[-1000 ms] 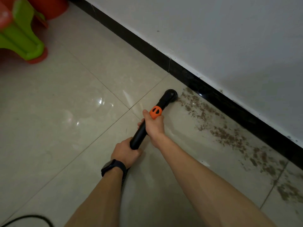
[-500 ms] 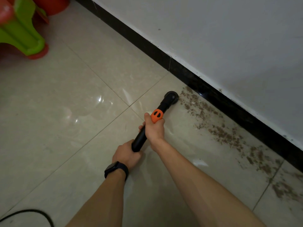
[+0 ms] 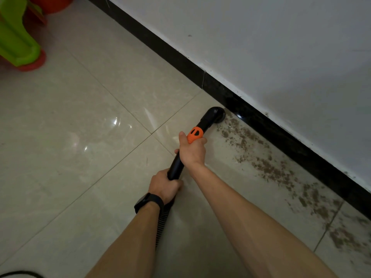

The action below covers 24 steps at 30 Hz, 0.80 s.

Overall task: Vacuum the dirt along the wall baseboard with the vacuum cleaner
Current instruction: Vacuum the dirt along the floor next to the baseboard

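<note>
Green plastic piece [image 3: 16, 41]: upper left corner of the frame, standing on a red base [image 3: 33, 64]; cut off by the edge, so what it is cannot be told.
Cable [image 3: 22, 272]: thin and black, a short arc on the floor at the lower left edge.
Floor [image 3: 80, 137]: pale glossy tiles with thin grout lines and small light reflections left of centre.
Left hand [image 3: 163, 183]: below centre, fingers curled round the near end of the tube, back of the hand up; forearm runs down to the bottom edge.
Watch [image 3: 149, 201]: dark band on the left wrist.
Hose [image 3: 163, 221]: black and ribbed, dropping from under the left hand between the two forearms.
Vacuum cleaner wand [image 3: 176, 165]: at centre, a smooth black tube slanting up and to the right, with an orange collar [image 3: 194, 134] partway along.
Right hand [image 3: 193, 152]: just above the left hand, wrapped round the tube at the collar, thumb lying along the tube's left side; the forearm stretches to the lower right.
Nozzle [image 3: 215, 114]: rounded black head, upper centre, on the floor just beside the baseboard at the near end of the dirt.
Dirt [image 3: 271, 169]: brown crumbs in a patchy band from the nozzle to the lower right edge.
Baseboard [image 3: 180, 63]: black strip running diagonally from the top towards the lower right.
Wall [image 3: 271, 47]: plain white, upper right.
</note>
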{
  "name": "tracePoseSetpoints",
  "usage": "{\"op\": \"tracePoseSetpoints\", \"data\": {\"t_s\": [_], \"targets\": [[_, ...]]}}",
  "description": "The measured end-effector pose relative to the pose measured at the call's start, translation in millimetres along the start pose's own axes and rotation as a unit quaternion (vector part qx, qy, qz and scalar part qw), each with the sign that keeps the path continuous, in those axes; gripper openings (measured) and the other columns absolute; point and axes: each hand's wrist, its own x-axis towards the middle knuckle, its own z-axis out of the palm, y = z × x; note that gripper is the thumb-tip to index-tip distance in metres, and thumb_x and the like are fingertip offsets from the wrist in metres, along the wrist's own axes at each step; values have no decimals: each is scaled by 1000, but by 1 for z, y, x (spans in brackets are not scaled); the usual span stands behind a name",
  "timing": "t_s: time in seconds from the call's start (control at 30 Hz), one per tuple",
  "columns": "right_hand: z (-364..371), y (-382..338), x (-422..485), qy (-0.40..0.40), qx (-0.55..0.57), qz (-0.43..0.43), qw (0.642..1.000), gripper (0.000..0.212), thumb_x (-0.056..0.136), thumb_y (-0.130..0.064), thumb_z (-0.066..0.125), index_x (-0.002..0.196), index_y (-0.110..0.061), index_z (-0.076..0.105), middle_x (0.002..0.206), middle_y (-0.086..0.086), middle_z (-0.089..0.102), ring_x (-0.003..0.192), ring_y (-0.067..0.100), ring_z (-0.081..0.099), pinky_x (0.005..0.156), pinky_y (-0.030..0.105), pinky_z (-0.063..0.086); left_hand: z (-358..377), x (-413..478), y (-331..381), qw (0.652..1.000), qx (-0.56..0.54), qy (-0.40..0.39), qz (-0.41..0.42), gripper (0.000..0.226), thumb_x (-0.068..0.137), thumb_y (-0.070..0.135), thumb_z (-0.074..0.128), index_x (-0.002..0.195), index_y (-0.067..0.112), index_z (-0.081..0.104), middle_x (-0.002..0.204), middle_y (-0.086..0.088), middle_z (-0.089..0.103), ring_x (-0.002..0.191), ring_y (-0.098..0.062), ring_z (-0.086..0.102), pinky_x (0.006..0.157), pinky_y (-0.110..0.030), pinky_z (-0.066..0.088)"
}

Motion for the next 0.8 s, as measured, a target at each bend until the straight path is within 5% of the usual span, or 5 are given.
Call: {"op": "tracePoseSetpoints", "data": {"t_s": [0.57, 0.8], "targets": [[-8, -16, 19, -13, 18, -13, 1000, 46, 102, -44, 61, 123, -15, 32, 89, 0, 66, 56, 6, 69, 50, 18, 52, 9, 16, 12, 999, -29, 18, 12, 10, 71, 14, 71, 72, 18, 62, 63, 2, 64, 53, -14, 58, 38, -16, 40], [7, 5, -22, -10, 39, 10, 999, 46, 102, -48, 58, 122, -15, 33, 81, 0, 68, 58, 8, 70, 56, 24, 57, -15, -14, -9, 999, 29, 10, -11, 20, 51, 33, 57, 67, 21, 60, 60, 3, 63, 53, -14, 59, 42, -20, 37]]}}
